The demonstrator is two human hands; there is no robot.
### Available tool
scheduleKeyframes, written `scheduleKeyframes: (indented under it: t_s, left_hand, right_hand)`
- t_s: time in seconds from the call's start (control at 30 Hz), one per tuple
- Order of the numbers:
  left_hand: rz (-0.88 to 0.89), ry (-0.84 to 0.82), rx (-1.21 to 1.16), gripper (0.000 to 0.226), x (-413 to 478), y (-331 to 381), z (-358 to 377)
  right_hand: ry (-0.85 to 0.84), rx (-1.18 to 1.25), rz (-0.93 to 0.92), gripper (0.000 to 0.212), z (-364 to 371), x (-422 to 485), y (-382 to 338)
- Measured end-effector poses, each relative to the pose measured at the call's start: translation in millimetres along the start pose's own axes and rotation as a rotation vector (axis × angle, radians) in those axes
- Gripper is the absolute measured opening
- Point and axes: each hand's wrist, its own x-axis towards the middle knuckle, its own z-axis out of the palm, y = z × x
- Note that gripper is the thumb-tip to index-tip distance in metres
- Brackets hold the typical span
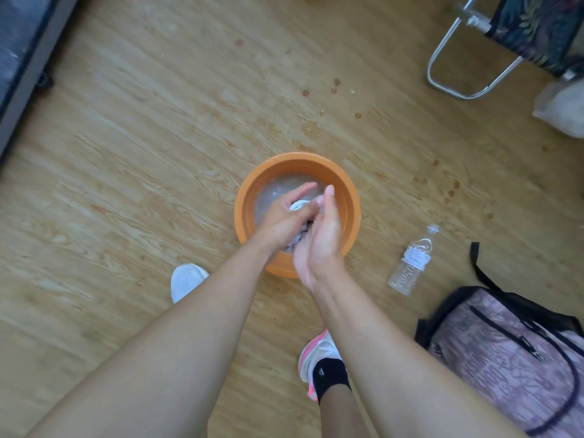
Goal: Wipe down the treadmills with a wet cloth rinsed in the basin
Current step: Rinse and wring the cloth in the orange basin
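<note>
**Head view: both hands on cloth over basin**

Head cam looks straight down at a wood-plank floor (142,137), light brown. An orange basin (297,159) w/ water sits on it at centre frame. L hand (284,222) and R hand (322,245) meet over the basin, w/ the white cloth (298,205) bunched between them above the water. L fingers curl round the cloth. R fingers are mostly straight and point up-frame, palm pressed to the cloth.

Wet spots and a small puddle (311,128) lie on the floor just above the basin, w/ more drops to the right. A clear plastic bottle (412,262) lies on its side right of the basin. Pink patterned bag (505,358) at lower right. Metal chair frame (442,67) at upper right, w/ a white plastic bag (562,109) at the right edge. A dark grey slab (22,58) is at upper left; can't tell what it is. White shoe (186,281) left of the basin, pink-white shoe (319,352) below it.
</note>
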Motion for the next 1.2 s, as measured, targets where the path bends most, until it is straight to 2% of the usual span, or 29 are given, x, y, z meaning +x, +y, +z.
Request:
scheduleKeyframes:
  t_s: [0.03,0.1,0.17,0.27,0.33,0.4,0.47,0.53,0.6,0.67,0.77,0.9,1.0,1.1,1.2]
  left_hand:
    - [0.030,-0.017,0.021,0.029,-0.4,0.0,6.8]
    - [0.109,-0.049,0.042,0.020,-3.1,-1.4,19.0]
    - [0.142,0.015,0.086,0.019,-3.0,-2.0,20.8]
    - [0.157,0.258,0.131,0.024,4.3,-5.4,11.2]
    - [0.119,0.389,-0.024,0.027,10.4,-11.2,2.0]
    - [0.060,0.497,-0.195,0.028,13.4,-14.7,-2.5]
    - [-0.045,0.535,-0.310,0.024,11.0,-13.4,-2.5]
    - [-0.180,0.510,-0.319,0.024,6.9,-12.5,0.5]
    - [-0.257,0.507,-0.217,0.028,4.3,-15.2,4.9]
    - [-0.304,0.489,-0.083,0.025,2.6,-19.1,8.6]
    - [-0.262,0.355,-0.036,0.043,-0.1,-28.7,14.2]
    - [-0.136,0.380,-0.263,0.032,-1.6,-30.7,17.7]
    - [-0.092,0.292,-0.530,0.022,-2.2,-27.3,13.0]
    - [-0.077,0.204,-0.700,0.020,-6.1,-25.7,12.7]
    - [-0.098,0.166,-0.808,0.012,-11.5,-20.2,23.5]
  right_hand:
    - [0.042,0.062,-0.022,0.060,-1.7,-1.0,-3.2]
    - [0.054,0.227,-0.032,0.079,-10.9,1.8,-10.6]
    - [0.031,0.290,0.023,0.086,-21.8,5.0,-18.6]
    - [-0.062,0.166,0.087,0.070,-28.6,-5.3,-20.3]
    - [-0.080,0.060,0.061,0.042,-33.6,-13.3,-12.1]
    - [0.006,-0.125,-0.030,0.020,-44.9,-16.1,-1.2]
    - [0.096,-0.243,-0.088,0.015,-57.1,-14.1,5.9]
    - [0.139,-0.207,-0.052,0.015,-66.6,-10.8,10.5]
    - [0.175,-0.166,-0.012,0.018,-71.7,-6.9,15.0]
    - [0.197,-0.147,0.001,0.020,-74.6,-2.1,18.4]
    - [0.193,-0.102,0.005,0.015,-77.1,3.9,20.6]
    - [0.076,-0.168,0.018,0.013,-80.3,4.5,23.4]
    - [0.066,-0.220,0.053,0.028,-79.4,4.7,20.0]
    - [0.085,-0.352,0.042,0.033,-78.8,8.9,10.5]
    - [0.032,-0.468,0.029,0.051,-77.2,11.7,5.6]
